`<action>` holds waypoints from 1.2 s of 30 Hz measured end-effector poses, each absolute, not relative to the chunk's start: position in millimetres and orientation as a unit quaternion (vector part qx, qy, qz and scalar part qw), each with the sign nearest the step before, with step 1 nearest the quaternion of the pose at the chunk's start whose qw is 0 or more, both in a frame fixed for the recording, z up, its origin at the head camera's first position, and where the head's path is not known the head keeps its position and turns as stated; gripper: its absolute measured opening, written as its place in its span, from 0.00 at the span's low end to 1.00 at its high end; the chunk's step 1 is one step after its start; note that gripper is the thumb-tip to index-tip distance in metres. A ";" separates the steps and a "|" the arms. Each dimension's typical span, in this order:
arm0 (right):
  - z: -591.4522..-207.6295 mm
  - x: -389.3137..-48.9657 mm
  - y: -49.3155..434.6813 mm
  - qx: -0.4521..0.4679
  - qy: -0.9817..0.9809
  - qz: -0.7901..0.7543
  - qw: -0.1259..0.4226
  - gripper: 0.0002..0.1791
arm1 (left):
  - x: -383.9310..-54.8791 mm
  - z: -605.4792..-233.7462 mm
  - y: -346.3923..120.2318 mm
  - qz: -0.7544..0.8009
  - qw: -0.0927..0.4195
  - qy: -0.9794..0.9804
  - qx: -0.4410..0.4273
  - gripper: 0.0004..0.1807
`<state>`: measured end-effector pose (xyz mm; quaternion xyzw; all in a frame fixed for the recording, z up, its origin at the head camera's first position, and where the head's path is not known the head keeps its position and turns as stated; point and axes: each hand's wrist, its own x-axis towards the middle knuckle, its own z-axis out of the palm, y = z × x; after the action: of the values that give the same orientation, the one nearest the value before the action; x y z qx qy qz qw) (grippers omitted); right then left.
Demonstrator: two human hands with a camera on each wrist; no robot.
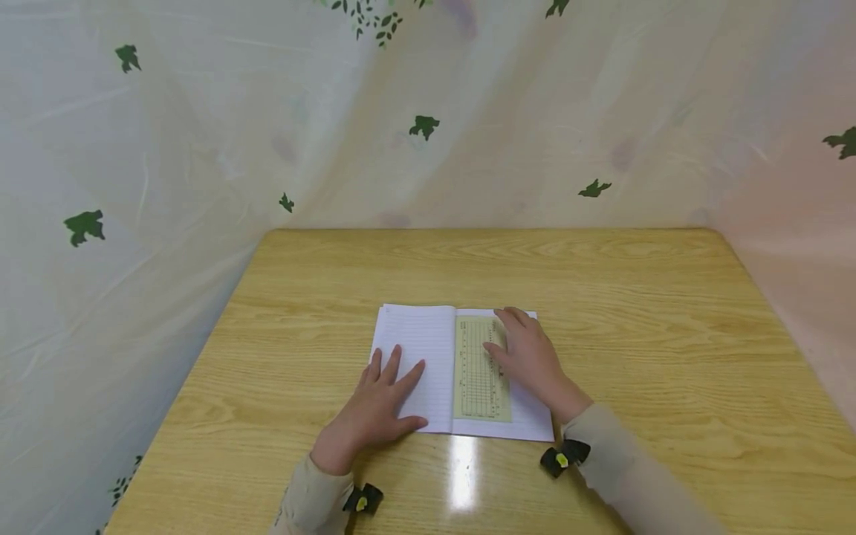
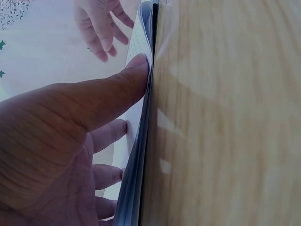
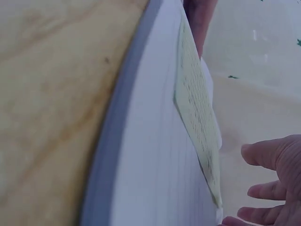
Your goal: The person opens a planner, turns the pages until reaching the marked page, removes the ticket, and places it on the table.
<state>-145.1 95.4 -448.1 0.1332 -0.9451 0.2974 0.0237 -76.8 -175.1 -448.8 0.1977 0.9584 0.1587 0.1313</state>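
An open lined notebook (image 1: 420, 327) lies flat on the wooden table. On its right page is a pale green card (image 1: 475, 371) printed with a grid and small figures. My left hand (image 1: 371, 414) rests on the left page with fingers spread, and its thumb (image 2: 108, 96) lies along the near edge of the pages in the left wrist view. Above the card's upper right part is my right hand (image 1: 535, 360), fingers loosely bent. The right wrist view shows that hand's fingers (image 3: 263, 155) apart from the card, with nothing held.
The wooden table (image 1: 301, 297) extends around the notebook on every side. Behind it hangs a pale curtain (image 1: 508, 111) with green leaf shapes. Each sleeve cuff bears a dark bow, one at the left wrist (image 1: 363, 499) and one at the right (image 1: 565, 457).
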 end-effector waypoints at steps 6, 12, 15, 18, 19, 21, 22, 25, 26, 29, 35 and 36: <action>-453.2 -157.0 99.3 0.112 -0.945 0.305 -0.034 0.48 | -76.9 -447.3 -174.7 0.159 0.138 0.958 0.193 0.45; -455.5 -162.1 98.9 0.107 -0.948 0.296 -0.048 0.55 | -77.6 -448.9 -175.3 0.160 0.140 0.958 0.191 0.45; -455.8 -163.2 99.2 0.106 -0.942 0.314 -0.052 0.57 | -77.8 -449.9 -175.5 0.160 0.141 0.958 0.191 0.45; -456.8 -163.0 100.0 0.104 -0.934 0.338 -0.058 0.58 | -78.1 -450.5 -175.7 0.158 0.142 0.959 0.190 0.45; -456.8 -162.5 100.3 0.100 -0.930 0.349 -0.062 0.58 | -78.1 -450.6 -175.8 0.157 0.142 0.959 0.190 0.45; -457.3 -161.3 101.1 0.095 -0.924 0.364 -0.067 0.55 | -78.0 -450.7 -176.0 0.156 0.142 0.959 0.189 0.45; -457.7 -160.7 101.7 0.092 -0.921 0.371 -0.069 0.53 | -77.9 -450.9 -175.8 0.155 0.141 0.959 0.189 0.45; -458.1 -159.0 103.9 0.083 -0.914 0.391 -0.070 0.44 | -77.5 -451.4 -175.6 0.155 0.139 0.959 0.190 0.45; -458.0 -158.3 104.9 0.081 -0.912 0.396 -0.068 0.40 | -77.5 -451.7 -175.6 0.155 0.139 0.959 0.191 0.45; -455.3 -156.1 108.3 0.074 -0.904 0.415 -0.067 0.27 | -77.4 -452.1 -175.8 0.156 0.137 0.959 0.193 0.45; -441.4 -150.5 118.2 0.066 -0.886 0.455 -0.056 0.09 | -77.5 -451.4 -176.8 0.155 0.132 0.959 0.200 0.45; -438.4 -149.5 119.7 0.064 -0.882 0.463 -0.054 0.07 | -77.4 -451.1 -177.0 0.153 0.132 0.959 0.200 0.45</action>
<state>-149.5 119.7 -438.4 0.0642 -0.8821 0.4635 -0.0542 -77.4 -177.0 -451.1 0.2003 0.9587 0.1529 0.1320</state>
